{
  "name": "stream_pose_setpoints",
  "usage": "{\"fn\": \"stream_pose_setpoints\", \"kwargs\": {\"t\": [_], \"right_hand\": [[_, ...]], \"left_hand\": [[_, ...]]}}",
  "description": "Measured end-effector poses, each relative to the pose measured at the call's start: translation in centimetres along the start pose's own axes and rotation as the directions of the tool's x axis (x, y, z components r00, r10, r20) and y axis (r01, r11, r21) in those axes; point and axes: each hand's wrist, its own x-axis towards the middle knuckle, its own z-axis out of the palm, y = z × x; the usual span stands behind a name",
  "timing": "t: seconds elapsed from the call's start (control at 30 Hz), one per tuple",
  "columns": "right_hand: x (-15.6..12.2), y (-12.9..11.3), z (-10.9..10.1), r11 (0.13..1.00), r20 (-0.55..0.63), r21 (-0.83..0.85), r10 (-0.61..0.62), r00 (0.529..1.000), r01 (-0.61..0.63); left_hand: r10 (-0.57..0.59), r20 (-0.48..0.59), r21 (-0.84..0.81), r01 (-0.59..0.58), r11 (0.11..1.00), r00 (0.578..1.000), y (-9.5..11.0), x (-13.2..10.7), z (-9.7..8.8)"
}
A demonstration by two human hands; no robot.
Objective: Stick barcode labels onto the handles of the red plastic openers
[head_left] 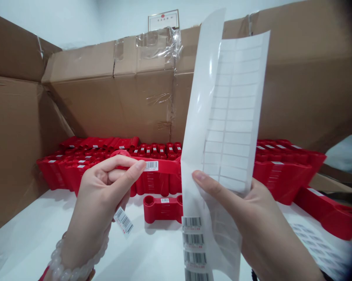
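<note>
Gripping a red plastic bracket just above the white surface, our left hand at eight o'clock also dangles a loose white barcode label from one finger. Our right hand, at four o'clock, pinches a long white liner sheet of labels upright. We judge the dangling label could curl onto itself or stick to our palm.

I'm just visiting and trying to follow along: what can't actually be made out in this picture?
All in the head view:
Barcode digits on the label sheet and on the loose label by the left hand: too small.
Right end of the red part in that hand: hidden behind the sheet.
Most fingers of the right hand: behind the sheet.
Framed paper: cut off by the cardboard box, text blurred.
</note>
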Motion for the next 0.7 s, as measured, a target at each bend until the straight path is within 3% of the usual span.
{"fn": "stream_pose_setpoints", "kwargs": {"t": [0.7], "right_hand": [[-0.02,-0.24,0.18,1.0,-0.018,-0.002,0.002,1.0,-0.002]], "left_hand": [[-0.002,0.008,0.033,0.002,0.999,1.0,-0.13,0.06,-0.35]]}}
